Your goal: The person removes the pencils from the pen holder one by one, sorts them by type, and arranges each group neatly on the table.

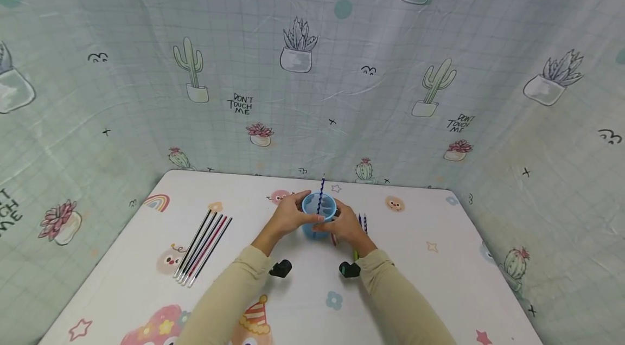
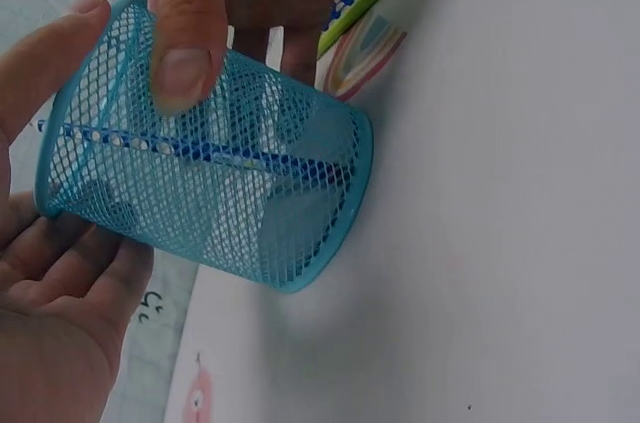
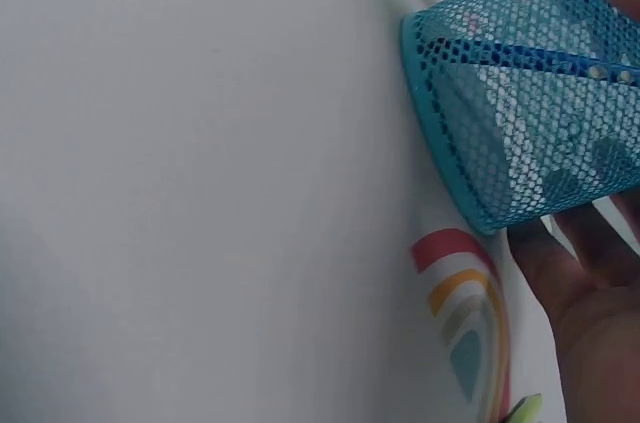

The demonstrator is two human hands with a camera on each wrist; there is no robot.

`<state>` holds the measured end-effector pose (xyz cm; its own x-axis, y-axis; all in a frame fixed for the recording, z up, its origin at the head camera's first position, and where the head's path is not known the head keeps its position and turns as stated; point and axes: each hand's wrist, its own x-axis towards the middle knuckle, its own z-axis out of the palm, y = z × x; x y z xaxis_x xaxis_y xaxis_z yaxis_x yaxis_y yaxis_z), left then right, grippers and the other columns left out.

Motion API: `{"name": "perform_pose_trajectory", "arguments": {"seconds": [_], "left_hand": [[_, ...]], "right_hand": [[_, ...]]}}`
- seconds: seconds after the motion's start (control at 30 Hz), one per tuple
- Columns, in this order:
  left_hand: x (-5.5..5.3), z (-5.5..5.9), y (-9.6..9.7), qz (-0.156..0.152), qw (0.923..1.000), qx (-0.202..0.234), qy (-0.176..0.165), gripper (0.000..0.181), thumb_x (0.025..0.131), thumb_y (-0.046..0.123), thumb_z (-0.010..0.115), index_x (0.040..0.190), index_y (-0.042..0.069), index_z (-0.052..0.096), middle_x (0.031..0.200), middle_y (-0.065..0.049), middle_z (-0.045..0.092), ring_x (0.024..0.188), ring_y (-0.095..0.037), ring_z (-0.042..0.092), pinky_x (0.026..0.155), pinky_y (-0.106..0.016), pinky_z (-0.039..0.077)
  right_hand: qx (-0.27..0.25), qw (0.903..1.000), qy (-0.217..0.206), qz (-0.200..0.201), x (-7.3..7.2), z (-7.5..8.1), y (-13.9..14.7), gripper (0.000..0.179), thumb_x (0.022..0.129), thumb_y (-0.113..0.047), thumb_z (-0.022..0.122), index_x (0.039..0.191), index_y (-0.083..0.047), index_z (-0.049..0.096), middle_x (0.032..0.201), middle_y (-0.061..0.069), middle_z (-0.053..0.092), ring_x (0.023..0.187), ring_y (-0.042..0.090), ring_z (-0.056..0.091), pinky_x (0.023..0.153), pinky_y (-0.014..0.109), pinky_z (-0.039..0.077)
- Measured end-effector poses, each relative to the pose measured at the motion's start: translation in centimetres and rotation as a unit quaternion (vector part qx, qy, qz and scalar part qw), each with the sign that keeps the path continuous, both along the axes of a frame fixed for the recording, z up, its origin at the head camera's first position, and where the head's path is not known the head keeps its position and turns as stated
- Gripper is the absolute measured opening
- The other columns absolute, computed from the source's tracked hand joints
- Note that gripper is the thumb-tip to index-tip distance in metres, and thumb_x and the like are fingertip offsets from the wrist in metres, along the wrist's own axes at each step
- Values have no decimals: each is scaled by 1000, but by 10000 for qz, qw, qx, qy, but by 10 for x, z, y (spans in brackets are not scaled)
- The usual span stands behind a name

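Observation:
A light-blue mesh pencil cup (image 1: 313, 230) is between my two hands, its opening facing up. One blue patterned pencil (image 1: 321, 193) stands in it, leaning on the rim; it shows through the mesh in the left wrist view. My left hand (image 1: 289, 216) grips the cup's left side, thumb across the front near the rim. From the right, my right hand (image 1: 348, 225) holds the cup, its thumb (image 2: 185, 68) pressed on the mesh. Whether the base (image 3: 440, 133) touches the table cannot be told.
Several slim dark and pink pencils (image 1: 202, 250) lie side by side at the left of the white patterned table (image 1: 410, 291). Just right of my right hand are blue patterned pencils (image 1: 365, 223) and a green stick (image 1: 355, 254), partly hidden. A printed curtain (image 1: 332, 95) hangs behind.

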<state>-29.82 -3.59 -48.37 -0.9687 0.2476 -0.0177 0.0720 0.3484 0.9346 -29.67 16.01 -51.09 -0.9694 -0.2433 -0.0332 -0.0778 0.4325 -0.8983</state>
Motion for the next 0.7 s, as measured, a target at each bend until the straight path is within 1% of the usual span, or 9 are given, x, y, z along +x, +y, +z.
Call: {"name": "perform_pose_trajectory", "arguments": {"seconds": [0.13,0.2,0.27,0.4,0.5,0.53,0.6,0.67,0.7], "left_hand": [[0,-1,-2,31,10000,57,67,96,66,39,91,146,8,47,144,-8,56,130,-24,57,108,-42,48],[0,0,-3,34,9999,73,94,96,66,39,91,146,8,47,144,-8,57,129,-23,58,108,-42,48],[0,0,-3,32,9999,76,99,96,67,39,90,146,7,46,143,-8,57,128,-23,58,107,-42,49],[1,-1,-2,35,10000,49,6,96,68,40,90,147,9,45,143,-7,58,128,-22,59,107,-43,49],[0,-1,-1,22,10000,51,-59,95,69,39,89,148,9,45,142,-7,58,127,-23,59,107,-44,49],[0,-1,0,14,10000,42,-63,94,70,38,89,148,9,45,142,-7,58,127,-23,59,107,-44,49],[0,-1,0,25,10000,-5,-42,93,70,38,89,147,9,45,142,-7,58,127,-22,59,107,-44,49],[0,-2,0,44,10000,-71,-38,93,70,39,89,147,10,46,143,-7,58,128,-23,59,107,-44,49],[1,-2,0,56,9999,-114,-38,92,70,39,88,147,11,46,143,-7,57,128,-22,58,107,-43,49]], "right_hand": [[-191,9993,-81,295,-1,7,2,79,69,-22,91,139,-19,53,134,2,62,128,27,57,108,49,47],[-352,9982,-226,421,-2,12,6,79,70,-17,90,140,-18,52,135,4,62,129,29,57,107,49,49],[-408,9973,-317,517,-4,15,10,80,70,-16,89,141,-19,51,136,5,61,129,31,56,105,47,50],[-729,9923,-560,833,-10,24,22,85,75,-9,84,149,-13,41,146,10,52,135,34,50,106,42,51],[-1181,9831,-847,1109,-15,34,30,85,82,-2,75,154,-7,29,154,16,40,143,37,40,110,45,46],[-1287,9805,-961,1128,-16,38,32,83,84,-1,72,154,-6,27,156,16,38,144,37,38,112,45,44],[-1331,9798,-1062,1045,-20,43,31,74,90,-4,66,154,-6,28,155,16,39,144,35,37,114,46,42],[-1255,9835,-1072,735,-24,46,25,63,95,-11,62,151,-7,35,151,15,46,142,33,42,114,47,41],[-1133,9865,-1055,525,-26,49,21,58,96,-15,62,149,-7,40,148,15,50,139,31,46,114,48,42]]}}
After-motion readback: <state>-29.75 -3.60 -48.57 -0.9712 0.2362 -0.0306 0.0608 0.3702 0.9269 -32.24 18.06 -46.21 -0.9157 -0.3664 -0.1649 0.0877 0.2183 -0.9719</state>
